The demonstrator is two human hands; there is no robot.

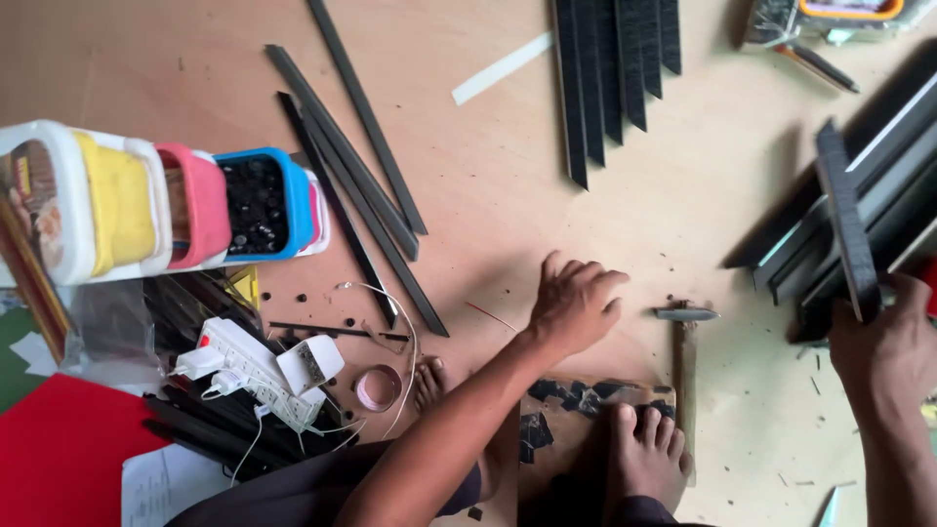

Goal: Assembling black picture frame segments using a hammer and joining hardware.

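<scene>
My left hand [574, 304] rests palm down on the plywood floor [488, 166], fingers spread, holding nothing. Just right of it lies a hammer [685, 322] with a wooden handle running toward my foot [644, 444]. My right hand [883, 346] at the right edge grips the lower end of a long dark flat strip [845, 220], which stands up across a stack of dark frame mouldings [883, 171]. Under my foot lies a board [586, 400] with dark scraps on it.
Several loose dark strips [356, 166] lie at the upper left, and more cut strips [615, 68] at the top. Stacked plastic tubs [146, 200], a white power strip [249, 371], a tape roll [376, 387] and a red sheet [59, 449] crowd the left.
</scene>
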